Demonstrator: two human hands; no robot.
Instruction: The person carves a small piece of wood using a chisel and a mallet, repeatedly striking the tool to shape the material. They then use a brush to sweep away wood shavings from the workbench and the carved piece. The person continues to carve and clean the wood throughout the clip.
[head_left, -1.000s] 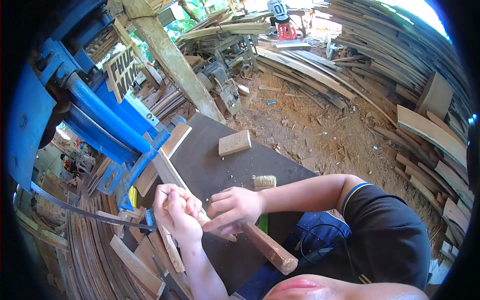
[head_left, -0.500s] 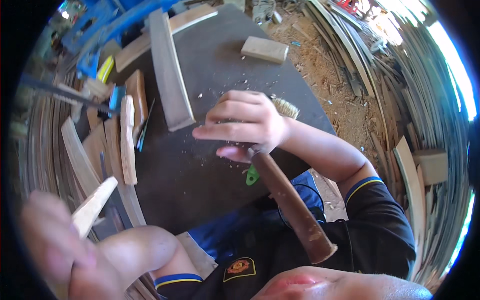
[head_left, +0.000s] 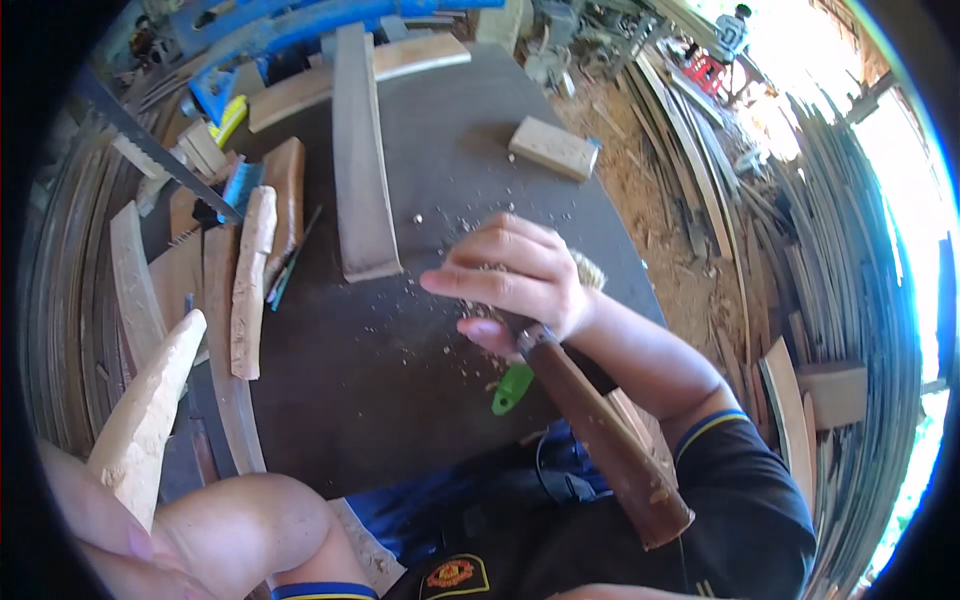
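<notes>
Slantwise, the pale carved wood [head_left: 150, 425] juts from the left grip [head_left: 98, 525].

A dark brown tabletop [head_left: 340, 430] carries wood chips [head_left: 418, 218], scattered mostly around its middle. Toward the far end, a long wooden board [head_left: 366, 180] rests across a curved pale plank [head_left: 425, 56]. A rectangular wooden block [head_left: 553, 147] sits near the right edge, a partly hidden green-handled brush [head_left: 514, 387] nearer, a roughly carved stick [head_left: 251, 290] along the left side
</notes>
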